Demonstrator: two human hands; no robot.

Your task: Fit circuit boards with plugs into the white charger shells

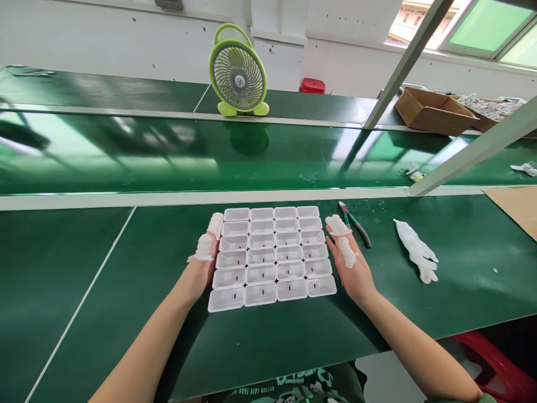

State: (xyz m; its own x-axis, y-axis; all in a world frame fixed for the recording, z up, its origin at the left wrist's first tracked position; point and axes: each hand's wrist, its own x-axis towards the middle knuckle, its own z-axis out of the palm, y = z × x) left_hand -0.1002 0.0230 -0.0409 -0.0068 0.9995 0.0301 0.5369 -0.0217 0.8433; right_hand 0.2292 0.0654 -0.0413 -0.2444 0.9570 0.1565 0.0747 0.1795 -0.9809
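Several white rectangular trays (262,256) stand in a close grid on the green table, most with a small dark mark or piece inside. My left hand (208,249) lies along the grid's left side, white covers on its fingers and thumb, its fingers together against the tray edges. On the right side, my right hand (349,254) is held upright with its fingers stretched and apart, also with white finger covers, close beside the trays. Neither hand shows anything gripped in it.
Pliers (356,225) and a white glove (417,251) lie right of the trays. Beyond a pale rail runs a shiny green belt (168,157). A green fan (239,75) and a cardboard box (436,112) stand behind it. Slanted metal posts (474,151) rise at right.
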